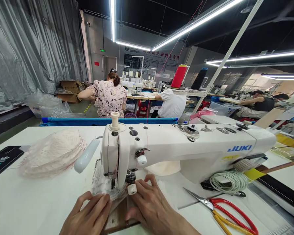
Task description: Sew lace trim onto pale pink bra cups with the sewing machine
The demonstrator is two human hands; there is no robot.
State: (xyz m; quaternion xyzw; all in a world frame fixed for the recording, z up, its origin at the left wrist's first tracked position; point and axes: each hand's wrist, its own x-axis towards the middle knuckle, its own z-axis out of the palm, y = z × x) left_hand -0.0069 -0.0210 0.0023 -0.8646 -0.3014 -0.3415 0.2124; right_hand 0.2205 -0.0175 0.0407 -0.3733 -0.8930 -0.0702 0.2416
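Note:
White lace fabric (100, 182) lies under the needle area of a white JUKI sewing machine (166, 140). On its near left edge rests my left hand (90, 212), fingers bent close together over the cloth, thumb hidden. My right hand (152, 202) lies to the right of the needle, palm down, its thumb held apart from the fingers. Some of its fingertips touch the cloth behind the machine's white knob (132, 189), where the view is partly blocked. Between the hands a brown plate (117, 215) shows at the machine bed.
Left of the machine sits a stack of pale lace pieces (56, 151), with a dark box (5, 160) beyond. Red-and-yellow-handled scissors (225, 209) lie at right, near a coiled pale green cord (229, 182). Thread cones (179, 76) stand behind. Other people (111, 94) sit at machines ahead.

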